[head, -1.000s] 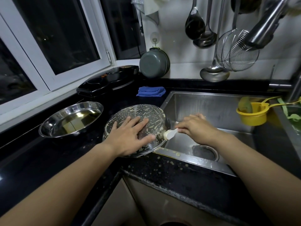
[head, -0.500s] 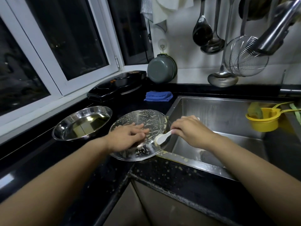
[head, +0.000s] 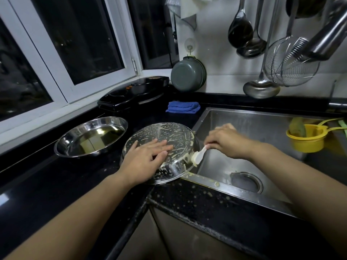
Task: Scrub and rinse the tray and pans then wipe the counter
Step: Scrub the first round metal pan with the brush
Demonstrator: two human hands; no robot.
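Head view: a white scraper [head: 199, 156] is pinched by its handle in the curled fingers of the right hand [head: 226, 142], and its blade is set against the right side of an upturned steel pan [head: 176, 136], where pale paste is gathered. The left hand [head: 145, 161] is laid flat on the pan's underside, fingers straight and spread, gripping nothing. The pan is smeared with streaks of pale residue and is propped at a tilt on the black counter [head: 47, 184], its right edge overhanging the rim of the steel sink [head: 262, 124]. Specks of the same residue are scattered on the counter edge below the pan and along the sink rim. A second steel pan [head: 92, 136] is seen upright on the counter just left of the first, apart from it. A folded blue cloth [head: 183, 107] is placed behind, near the sink's far left corner. A yellow cup [head: 308, 139] is seen at the sink's right side.
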